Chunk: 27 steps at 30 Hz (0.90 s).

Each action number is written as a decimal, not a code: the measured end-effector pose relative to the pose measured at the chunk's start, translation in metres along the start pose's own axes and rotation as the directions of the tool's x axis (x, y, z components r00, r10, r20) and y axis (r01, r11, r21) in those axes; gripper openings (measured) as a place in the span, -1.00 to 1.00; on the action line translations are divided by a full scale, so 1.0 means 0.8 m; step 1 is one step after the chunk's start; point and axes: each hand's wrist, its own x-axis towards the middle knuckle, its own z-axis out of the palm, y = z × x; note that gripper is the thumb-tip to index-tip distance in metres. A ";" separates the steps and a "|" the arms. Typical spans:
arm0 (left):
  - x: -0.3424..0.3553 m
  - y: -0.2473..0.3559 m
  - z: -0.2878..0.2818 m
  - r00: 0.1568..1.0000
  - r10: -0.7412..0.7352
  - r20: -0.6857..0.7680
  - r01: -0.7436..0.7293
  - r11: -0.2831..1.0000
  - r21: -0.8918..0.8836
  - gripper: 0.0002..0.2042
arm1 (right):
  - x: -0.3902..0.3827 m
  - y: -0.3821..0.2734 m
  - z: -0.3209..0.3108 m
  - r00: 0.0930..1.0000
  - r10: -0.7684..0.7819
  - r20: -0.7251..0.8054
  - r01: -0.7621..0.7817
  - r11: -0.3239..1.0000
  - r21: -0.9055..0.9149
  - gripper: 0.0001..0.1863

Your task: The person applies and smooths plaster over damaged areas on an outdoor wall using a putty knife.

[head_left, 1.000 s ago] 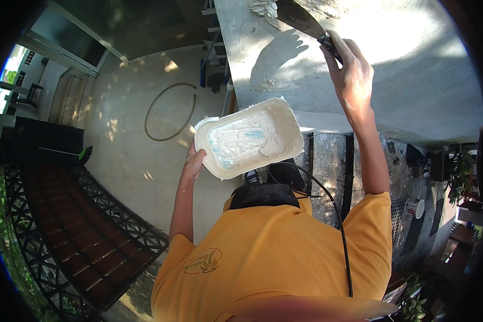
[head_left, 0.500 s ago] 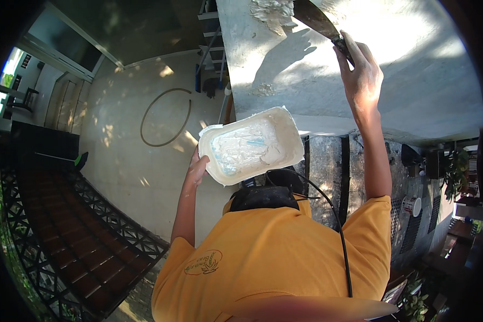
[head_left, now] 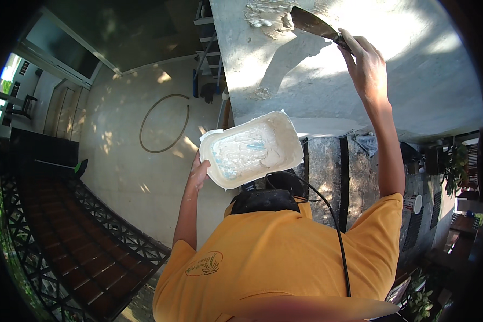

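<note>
The left hand point(head_left: 199, 173) grips the tub point(head_left: 290, 140) by its left end; beyond, the right hand point(head_left: 368, 67) clasps the knife point(head_left: 314, 24), apparently touching paste point(head_left: 268, 16) on the pale wall point(head_left: 440, 86): a low angle and even pressure seem best.

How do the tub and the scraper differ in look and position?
The tub is pale and hollow; the scraper is dark and slim. The left hand holds the tub near the torso; the right hand holds the scraper at the pale surface. Each is in one hand.
</note>
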 end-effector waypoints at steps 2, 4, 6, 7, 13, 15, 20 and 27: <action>-0.001 0.001 0.001 1.000 -0.006 0.002 0.006 1.000 -0.003 -0.26 | -0.008 0.012 -0.018 1.000 -0.007 -0.023 0.006 0.999 -0.034 -0.62; 0.000 0.001 0.003 1.000 -0.002 0.007 0.002 1.000 0.002 -0.26 | -0.010 0.010 -0.027 0.999 -0.033 -0.028 0.032 0.999 -0.023 -0.61; 0.000 0.001 0.004 1.000 0.008 0.015 -0.008 1.000 -0.002 -0.26 | -0.007 0.003 -0.026 0.998 -0.067 -0.018 0.068 0.997 0.023 -0.60; 0.000 0.000 0.005 1.000 0.016 0.021 -0.016 1.000 -0.008 -0.26 | -0.002 -0.007 -0.022 0.998 -0.063 0.029 0.062 0.997 0.051 -0.61; 0.002 -0.006 0.008 1.000 0.020 0.004 -0.020 1.000 -0.006 -0.23 | 0.016 -0.035 0.019 0.989 -0.148 -0.026 0.150 0.980 0.131 -0.63; -0.005 0.000 0.010 1.000 0.006 -0.013 -0.006 1.000 -0.004 -0.23 | 0.001 -0.046 0.026 0.998 -0.038 -0.045 0.053 0.915 0.401 -0.62; -0.004 -0.011 0.006 0.999 0.006 -0.036 -0.006 1.000 0.005 -0.23 | -0.076 -0.073 0.078 0.847 0.511 0.144 -0.442 0.528 0.725 -0.61; -0.021 -0.039 -0.008 0.983 -0.049 -0.178 0.028 0.993 -0.114 -0.28 | -0.075 -0.136 0.117 0.721 0.634 0.279 -0.370 0.011 0.929 -0.76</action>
